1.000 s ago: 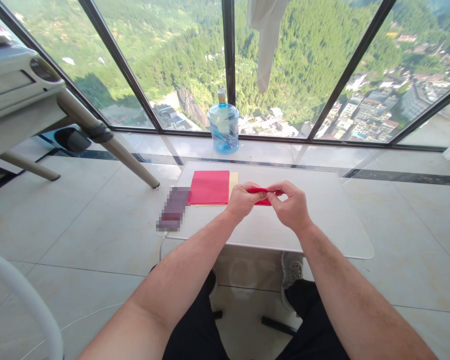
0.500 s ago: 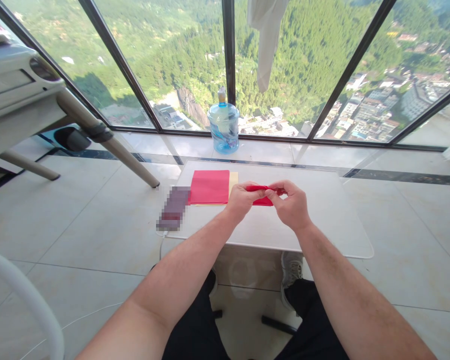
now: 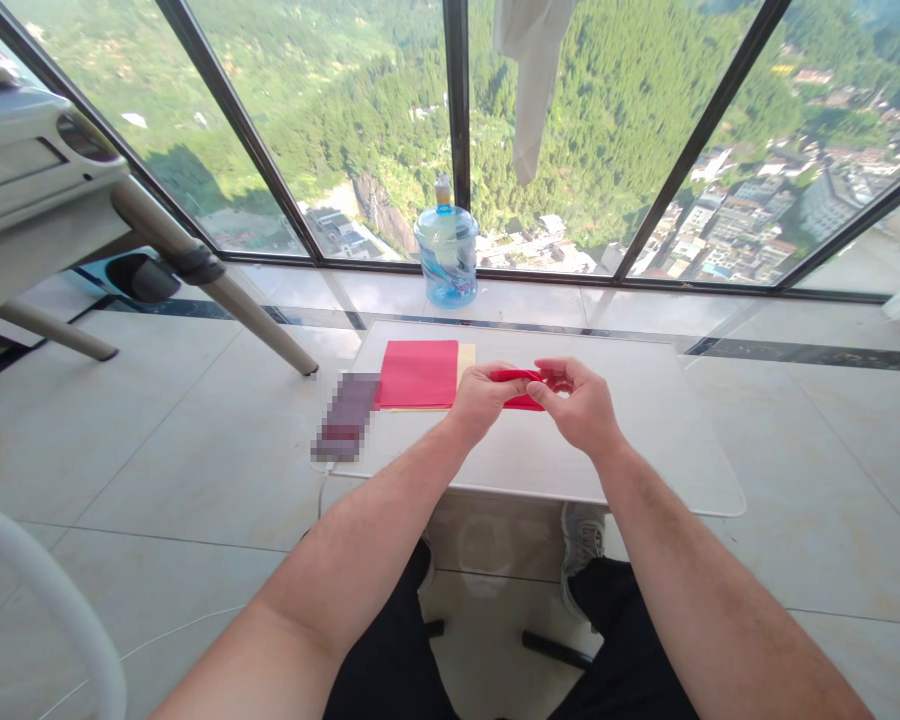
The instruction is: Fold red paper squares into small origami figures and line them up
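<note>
Between my two hands is a folded piece of red paper point(image 3: 523, 403), held just above the low white table point(image 3: 660, 430). My left hand point(image 3: 486, 398) pinches it from the left, thumb on the near side. My right hand point(image 3: 574, 400) grips its right end between thumb and fingers; part of the paper is hidden behind the fingers. To the left of my hands lies a stack of red paper sheets point(image 3: 420, 374), with a pale yellow sheet point(image 3: 466, 362) showing from under its right side.
A pixelated, phone-like dark object point(image 3: 347, 417) with a white cable point(image 3: 323, 490) lies at the table's left end. Beyond the table, a blue water jug point(image 3: 448, 258) stands by the window. A metal-legged frame point(image 3: 247, 315) rises at the left.
My right hand has shifted very slightly left and its fingers have moved a little at the paper's edge. The left hand keeps its pinch, and the stack stays put.
</note>
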Tool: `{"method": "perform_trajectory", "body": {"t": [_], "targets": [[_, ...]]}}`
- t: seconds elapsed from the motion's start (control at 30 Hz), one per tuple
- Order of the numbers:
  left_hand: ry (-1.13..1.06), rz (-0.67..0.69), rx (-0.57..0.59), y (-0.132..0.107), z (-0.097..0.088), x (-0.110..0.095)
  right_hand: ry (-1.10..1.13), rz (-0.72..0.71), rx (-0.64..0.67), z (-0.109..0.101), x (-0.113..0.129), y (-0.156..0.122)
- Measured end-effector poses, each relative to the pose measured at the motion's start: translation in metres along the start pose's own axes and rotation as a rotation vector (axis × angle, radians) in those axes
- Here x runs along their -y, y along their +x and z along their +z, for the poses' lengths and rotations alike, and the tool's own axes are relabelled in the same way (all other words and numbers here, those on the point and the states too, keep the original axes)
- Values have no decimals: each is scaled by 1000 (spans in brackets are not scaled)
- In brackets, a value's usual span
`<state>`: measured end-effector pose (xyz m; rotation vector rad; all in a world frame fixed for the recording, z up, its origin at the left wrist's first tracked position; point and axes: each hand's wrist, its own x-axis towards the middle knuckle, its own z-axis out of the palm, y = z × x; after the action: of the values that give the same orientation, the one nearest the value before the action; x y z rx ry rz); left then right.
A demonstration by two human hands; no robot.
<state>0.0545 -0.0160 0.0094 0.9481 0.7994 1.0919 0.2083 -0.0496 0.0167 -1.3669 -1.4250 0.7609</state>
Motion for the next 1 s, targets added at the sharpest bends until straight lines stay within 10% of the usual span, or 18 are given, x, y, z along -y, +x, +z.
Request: {"method": "perform_trajectory", "body": {"t": [1.0], "targets": [[-58,-45,46,2,2,7,545,188,-187,20,-6,-2]]}}
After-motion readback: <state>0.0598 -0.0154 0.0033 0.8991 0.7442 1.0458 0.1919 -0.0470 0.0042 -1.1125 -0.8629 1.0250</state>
